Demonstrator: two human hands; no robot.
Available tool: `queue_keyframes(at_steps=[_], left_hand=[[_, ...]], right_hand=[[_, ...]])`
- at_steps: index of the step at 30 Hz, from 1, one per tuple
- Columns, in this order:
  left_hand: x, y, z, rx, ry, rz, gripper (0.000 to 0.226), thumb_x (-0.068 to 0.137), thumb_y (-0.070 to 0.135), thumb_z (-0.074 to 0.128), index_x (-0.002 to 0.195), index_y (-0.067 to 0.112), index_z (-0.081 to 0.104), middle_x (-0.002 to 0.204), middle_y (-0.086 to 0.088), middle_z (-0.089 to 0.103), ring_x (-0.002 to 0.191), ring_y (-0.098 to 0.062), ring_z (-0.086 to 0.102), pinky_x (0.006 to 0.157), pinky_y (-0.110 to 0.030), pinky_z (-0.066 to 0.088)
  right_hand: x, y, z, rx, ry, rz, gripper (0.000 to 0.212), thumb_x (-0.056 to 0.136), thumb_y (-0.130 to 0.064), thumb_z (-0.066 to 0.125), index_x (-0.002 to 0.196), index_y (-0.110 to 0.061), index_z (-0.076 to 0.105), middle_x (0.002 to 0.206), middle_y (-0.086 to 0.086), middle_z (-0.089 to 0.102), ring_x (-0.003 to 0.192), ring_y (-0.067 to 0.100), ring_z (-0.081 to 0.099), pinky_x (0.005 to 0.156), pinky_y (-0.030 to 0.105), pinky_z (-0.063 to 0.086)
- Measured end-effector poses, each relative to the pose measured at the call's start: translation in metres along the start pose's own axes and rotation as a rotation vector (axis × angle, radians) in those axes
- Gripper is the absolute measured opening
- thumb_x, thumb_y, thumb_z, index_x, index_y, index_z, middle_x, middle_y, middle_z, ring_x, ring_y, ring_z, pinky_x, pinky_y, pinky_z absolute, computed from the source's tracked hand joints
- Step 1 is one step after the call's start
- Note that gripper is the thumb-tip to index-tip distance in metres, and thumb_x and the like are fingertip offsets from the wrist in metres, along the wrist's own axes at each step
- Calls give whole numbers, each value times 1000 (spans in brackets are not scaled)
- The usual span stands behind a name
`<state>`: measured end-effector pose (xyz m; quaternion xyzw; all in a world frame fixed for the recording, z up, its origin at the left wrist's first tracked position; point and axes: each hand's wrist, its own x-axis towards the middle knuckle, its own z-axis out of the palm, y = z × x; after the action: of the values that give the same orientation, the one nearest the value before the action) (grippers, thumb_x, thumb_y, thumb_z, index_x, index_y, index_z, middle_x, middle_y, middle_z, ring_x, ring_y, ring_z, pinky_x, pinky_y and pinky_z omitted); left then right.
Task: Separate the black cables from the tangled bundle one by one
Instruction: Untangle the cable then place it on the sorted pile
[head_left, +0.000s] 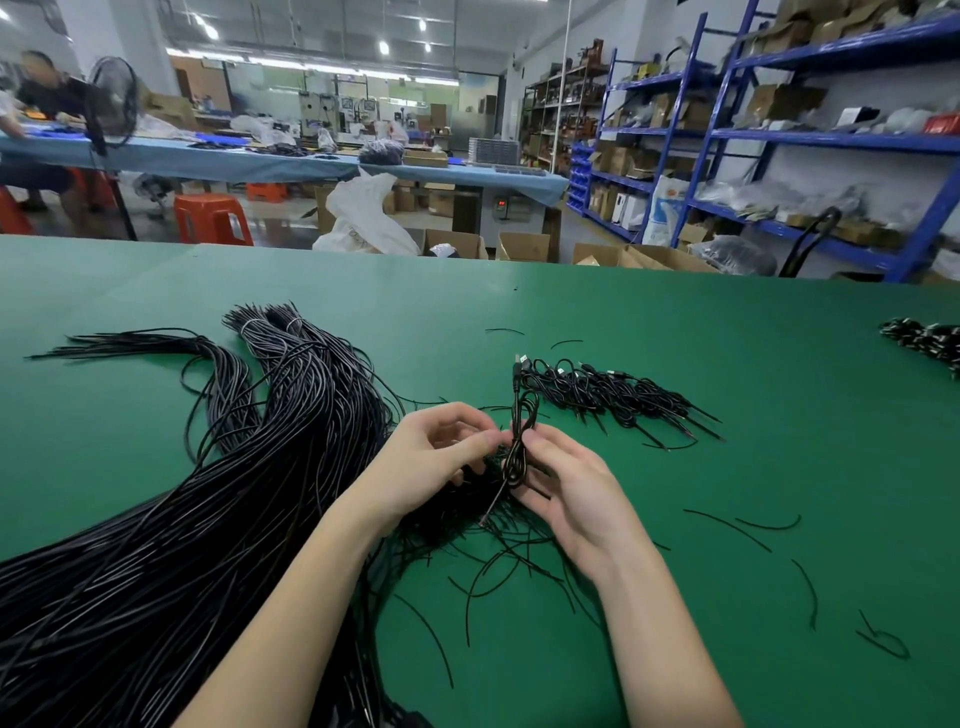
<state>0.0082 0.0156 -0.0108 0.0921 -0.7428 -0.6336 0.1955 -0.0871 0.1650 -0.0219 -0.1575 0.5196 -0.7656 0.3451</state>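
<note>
Standing upright — plug end up — looped cable (521, 436) pinched by both hands.

I look across a green table (675, 322) into a workshop lit by ceiling strip lights (332, 67). Blue shelving (831, 135) stacked with boxes fills the upper right of the frame; a long blue-covered bench (249, 163), a standing fan (111, 104) and orange stools (213, 218) occupy the upper left.

Two hands are seen, the left hand (426, 457) and the right hand (571, 488). One looped cable (521, 431) is held between them. Two orange stools (213, 218) can be counted beyond one green counter (675, 322). The bundled cables (208, 493) are too many to count.
</note>
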Motion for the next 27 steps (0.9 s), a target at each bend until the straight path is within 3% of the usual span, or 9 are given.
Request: queue_keyframes(at_steps=[7,13,19,23,27], left_hand=[[-1,2,-2,86,-70,19,6,89,13,74,91,8,74,68,5,67,64,-9,59,59,-21,48],[0,1,-2,156,-113,-8,7,91,18,73,86,14,74,67,7,67,57,-5,55,55,-16,44],[1,1,-4,187,-144,-45,12,97,16,66,88,9,71,69,2,63,66,-21,50,59,-28,44],[2,2,-1,23,-119,-58,9,97,12,65,91,7,70,73,0,68,67,-15,60,60,-23,52],[2,1,-1,-108,-90,-89,2,93,6,68,94,4,69,72,-5,68,69,-14,66,64,-22,56]], right_hand=[[0,4,3,40,12,-37,16,97,-7,65,113,-6,67,97,9,78,86,18,76,74,30,62],[0,7,5,-69,63,-72,25,91,-11,74,114,-3,70,106,14,78,100,23,75,80,32,63],[1,10,17,-20,205,-71,29,87,-10,78,113,0,70,99,14,78,86,18,77,66,27,61],[1,7,17,36,180,-73,18,90,-12,76,106,-5,72,86,6,78,76,13,74,67,28,60],[1,5,16,60,139,-62,18,91,-12,74,107,-5,72,87,7,77,76,14,73,70,28,61]])
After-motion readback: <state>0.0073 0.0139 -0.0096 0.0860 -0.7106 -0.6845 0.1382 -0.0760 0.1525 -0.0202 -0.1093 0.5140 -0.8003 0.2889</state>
